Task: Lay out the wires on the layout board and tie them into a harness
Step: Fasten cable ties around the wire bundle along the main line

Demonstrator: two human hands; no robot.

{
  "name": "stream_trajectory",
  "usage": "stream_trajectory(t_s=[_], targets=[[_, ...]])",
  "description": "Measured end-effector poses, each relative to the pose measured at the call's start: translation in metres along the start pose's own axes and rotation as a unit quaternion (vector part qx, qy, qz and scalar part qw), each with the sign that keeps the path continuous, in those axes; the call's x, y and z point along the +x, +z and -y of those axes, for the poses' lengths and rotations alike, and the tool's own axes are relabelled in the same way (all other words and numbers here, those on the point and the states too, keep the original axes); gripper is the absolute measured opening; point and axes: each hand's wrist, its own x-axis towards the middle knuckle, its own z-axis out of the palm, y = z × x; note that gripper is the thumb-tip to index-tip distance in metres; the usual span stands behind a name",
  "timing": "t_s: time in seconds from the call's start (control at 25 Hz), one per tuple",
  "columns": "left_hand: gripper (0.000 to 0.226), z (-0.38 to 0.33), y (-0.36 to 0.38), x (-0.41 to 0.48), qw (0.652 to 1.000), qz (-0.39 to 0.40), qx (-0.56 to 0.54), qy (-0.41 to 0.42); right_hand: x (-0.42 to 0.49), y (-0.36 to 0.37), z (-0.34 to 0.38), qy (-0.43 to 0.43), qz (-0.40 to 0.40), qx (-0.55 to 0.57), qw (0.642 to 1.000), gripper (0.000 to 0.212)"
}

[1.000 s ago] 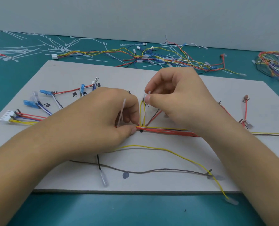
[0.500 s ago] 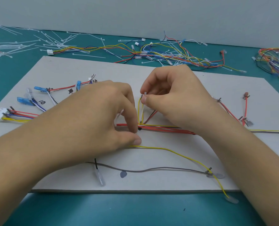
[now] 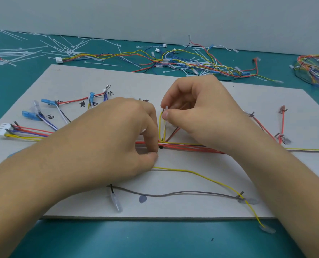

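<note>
Our right hand (image 3: 201, 116) pinches the cable tie (image 3: 166, 108) upright; our left hand (image 3: 108, 146) pinches the red wire bundle (image 3: 192, 148) just left of it.

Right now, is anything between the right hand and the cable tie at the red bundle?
Nothing visible does: the right hand already pinches the tip of the cable tie. A yellow wire loop rises close beside it from the red bundle, which the left hand pinches.
</note>
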Motion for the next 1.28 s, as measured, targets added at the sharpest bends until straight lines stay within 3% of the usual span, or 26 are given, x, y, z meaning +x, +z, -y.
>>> stream_trajectory(t_s=[0.4,0.68,1.0,1.28], targets=[[0.018,0.006,-0.005,0.003,0.999,0.013,0.032,0.012,0.001,-0.007,-0.002,0.004,0.054,0.008,0.998,0.013],[0.012,0.021,-0.006,0.004,0.995,-0.04,-0.084,0.028,-0.003,-0.015,0.002,0.004,0.152,0.008,0.988,0.01],[0.009,0.022,0.009,0.012,0.96,0.014,-0.277,0.043,-0.004,-0.019,0.006,-0.019,0.184,-0.012,0.983,0.006],[0.012,0.022,0.019,0.016,0.957,-0.053,-0.284,0.014,-0.002,-0.02,0.002,-0.016,0.199,-0.021,0.98,0.006]])
